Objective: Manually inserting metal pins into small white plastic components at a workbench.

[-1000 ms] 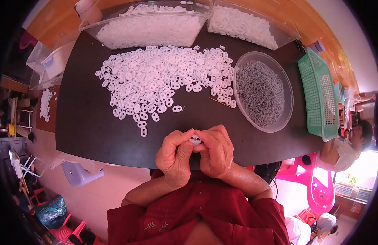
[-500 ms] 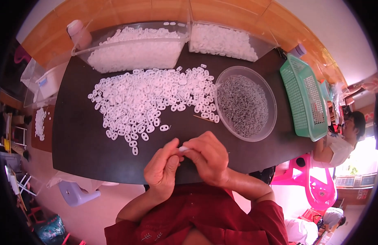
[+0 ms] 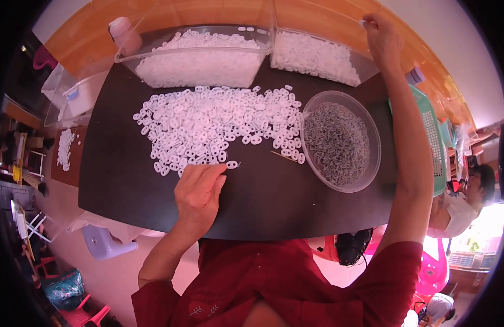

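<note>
A pile of white oval plastic pieces with two holes each [image 3: 192, 122] covers the middle of the dark table. My left hand [image 3: 199, 191] is at the pile's near edge, fingers drawn together and pointing at it; what they hold, if anything, is hidden. Beside its fingertips lies one loose white two-hole piece [image 3: 231, 164] with a small grey pin by it. My right hand [image 3: 384, 41] is stretched far out to the upper right, past the right clear bin [image 3: 366, 71]. Its fingertips pinch a small white plastic piece [image 3: 363, 23].
A round clear bowl of grey screw-like pins [image 3: 339, 144] stands right of the pile. Behind the pile is a larger clear bin of white pieces [image 3: 203, 65]. A green basket [image 3: 440, 158] sits beyond my right forearm. Another person [image 3: 467, 199] is at far right.
My hands, together over the near table before, have parted. The right went far up and right with the white piece; the left moved forward and left to the pile. The view shifted slightly.
</note>
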